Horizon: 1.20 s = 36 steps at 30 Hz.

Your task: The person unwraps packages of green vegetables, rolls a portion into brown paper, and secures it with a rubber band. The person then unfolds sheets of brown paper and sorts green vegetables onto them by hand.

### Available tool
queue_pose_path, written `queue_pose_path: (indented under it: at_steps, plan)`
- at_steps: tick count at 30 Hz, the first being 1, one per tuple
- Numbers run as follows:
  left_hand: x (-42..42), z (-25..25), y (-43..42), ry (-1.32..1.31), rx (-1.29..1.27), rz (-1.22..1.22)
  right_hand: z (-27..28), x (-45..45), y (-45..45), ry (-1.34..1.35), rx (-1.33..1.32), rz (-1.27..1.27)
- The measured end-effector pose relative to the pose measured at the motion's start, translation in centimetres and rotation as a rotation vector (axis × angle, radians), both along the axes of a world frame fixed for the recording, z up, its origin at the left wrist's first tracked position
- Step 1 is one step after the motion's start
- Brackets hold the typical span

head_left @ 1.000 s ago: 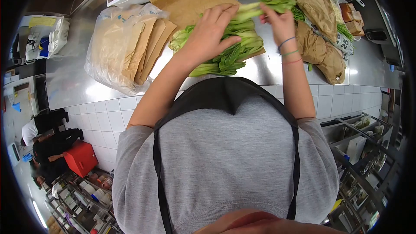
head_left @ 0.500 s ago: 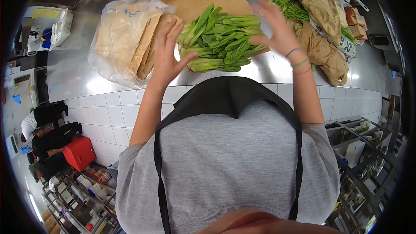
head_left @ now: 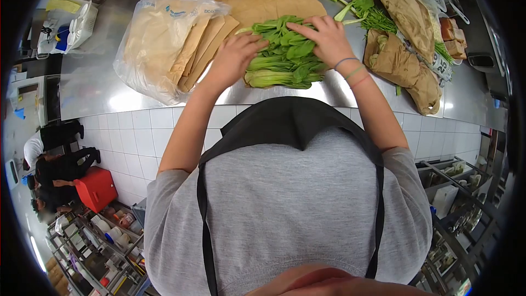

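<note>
Between left grip [head_left: 238,58] and right grip [head_left: 331,45], leafy greens [head_left: 287,53]

Print on two bags
"ECO" on the clear bag [head_left: 148,44], its other blue print unreadable; "25" in dark figures on the white bag [head_left: 441,69].

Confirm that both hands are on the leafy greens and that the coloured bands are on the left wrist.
Wrong side: the head view shows the coloured bands on the right wrist. The left hand and right hand are indeed on the leafy greens.
</note>
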<state>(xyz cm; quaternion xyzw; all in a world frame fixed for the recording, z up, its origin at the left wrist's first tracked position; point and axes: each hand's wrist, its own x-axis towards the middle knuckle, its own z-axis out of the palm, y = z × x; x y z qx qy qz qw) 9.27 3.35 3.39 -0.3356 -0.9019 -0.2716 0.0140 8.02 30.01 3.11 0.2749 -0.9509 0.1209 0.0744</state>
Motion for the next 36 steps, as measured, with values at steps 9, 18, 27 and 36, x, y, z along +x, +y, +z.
queue_pose_path:
  at_steps: [9,18,27,36]
  plan:
    - [2.7,0.4,3.2,0.271,-0.096,-0.031,0.3,-1.9,0.5,-0.149,0.119,0.089]
    - [3.2,-3.4,6.2,0.402,-0.321,-0.145,2.4,-5.4,-0.6,-0.442,0.420,0.207]
    - [2.6,-1.8,3.5,0.238,-0.311,-0.322,1.4,-2.2,0.4,-0.486,0.208,0.230]
    - [3.3,-1.3,5.7,0.312,-0.454,-0.140,0.3,-1.0,1.4,-0.226,-0.060,0.174]
